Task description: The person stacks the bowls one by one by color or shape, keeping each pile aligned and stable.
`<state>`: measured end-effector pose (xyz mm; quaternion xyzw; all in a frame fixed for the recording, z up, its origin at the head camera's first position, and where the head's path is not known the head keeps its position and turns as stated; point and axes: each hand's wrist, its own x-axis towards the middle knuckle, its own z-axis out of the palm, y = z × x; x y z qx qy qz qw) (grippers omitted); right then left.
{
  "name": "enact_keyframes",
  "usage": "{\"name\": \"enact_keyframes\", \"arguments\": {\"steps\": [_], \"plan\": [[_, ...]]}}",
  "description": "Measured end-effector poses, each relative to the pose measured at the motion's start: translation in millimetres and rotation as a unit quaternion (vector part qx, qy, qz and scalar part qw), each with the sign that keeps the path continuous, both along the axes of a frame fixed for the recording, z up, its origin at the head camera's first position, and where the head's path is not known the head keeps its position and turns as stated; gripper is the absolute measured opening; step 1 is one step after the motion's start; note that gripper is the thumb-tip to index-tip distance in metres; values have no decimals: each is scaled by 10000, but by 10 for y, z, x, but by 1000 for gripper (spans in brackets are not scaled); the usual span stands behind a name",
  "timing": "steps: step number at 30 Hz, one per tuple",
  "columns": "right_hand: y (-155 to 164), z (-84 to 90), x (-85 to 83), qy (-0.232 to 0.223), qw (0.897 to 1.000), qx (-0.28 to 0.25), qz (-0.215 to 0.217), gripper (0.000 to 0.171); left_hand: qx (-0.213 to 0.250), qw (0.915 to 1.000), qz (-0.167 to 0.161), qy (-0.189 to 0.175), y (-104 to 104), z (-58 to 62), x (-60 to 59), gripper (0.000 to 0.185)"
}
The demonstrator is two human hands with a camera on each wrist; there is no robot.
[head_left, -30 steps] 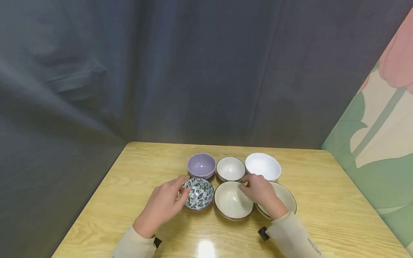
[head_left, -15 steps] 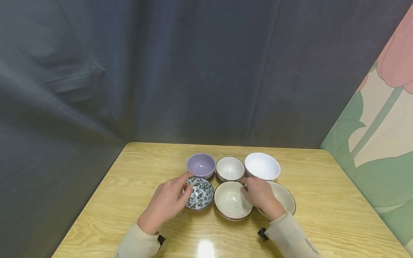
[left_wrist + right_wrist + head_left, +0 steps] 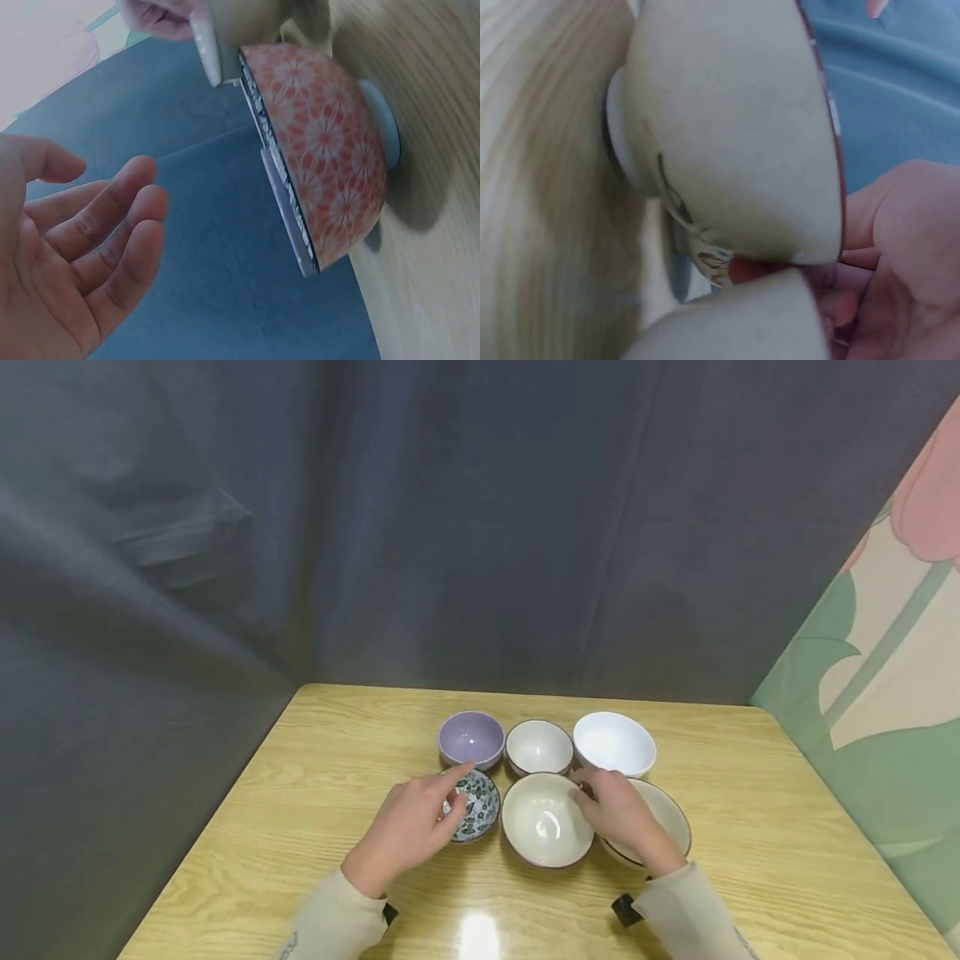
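Note:
Six bowls stand in two rows on the wooden table [image 3: 315, 827]. My left hand [image 3: 453, 789] hovers with relaxed fingers over the small bowl [image 3: 480, 810], leaf-patterned inside. In the left wrist view the left hand [image 3: 112, 225] is apart from this bowl [image 3: 322, 150], whose outside is pink and floral. My right hand [image 3: 588, 793] pinches the right rim of the middle cream bowl [image 3: 543, 822]. In the right wrist view its fingers [image 3: 870, 247] curl at the brown rim of the cream bowl [image 3: 735, 127].
A purple bowl [image 3: 470, 739], a small cream bowl [image 3: 538, 747] and a white bowl [image 3: 613, 742] form the back row. A larger cream bowl [image 3: 667, 814] lies partly under my right wrist. Dark curtain behind; a flower-painted wall [image 3: 885, 693] on the right.
My left hand has moved right, its fingers now further over the patterned bowl. The right hand has closed in on the cream bowl's rim. The bowls have barely shifted.

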<state>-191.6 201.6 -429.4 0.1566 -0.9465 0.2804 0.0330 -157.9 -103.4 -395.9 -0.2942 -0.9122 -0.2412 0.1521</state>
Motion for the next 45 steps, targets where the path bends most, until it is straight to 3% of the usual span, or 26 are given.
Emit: {"name": "enact_keyframes", "arguments": {"steps": [6,14,19,26,36,45], "plan": [[46,124,71,380,9988,-295,18,9,35,10000,-16,77,85,-21,-6,41],[106,271,177,364,9986,-377,-63,9,109,9998,124,80,226,-38,-38,29],[180,284,251,490,9975,-438,-241,9,156,9998,116,-86,384,-41,-62,26],[359,262,361,683,9942,-553,-619,14,208,9988,-178,-409,544,-50,-69,24],[638,276,511,897,9889,-585,-1026,17,194,9963,-410,-732,790,-24,-66,33],[721,216,572,857,9867,-600,-1242,23,535,9909,-181,-1220,1033,-104,-54,41]]}}
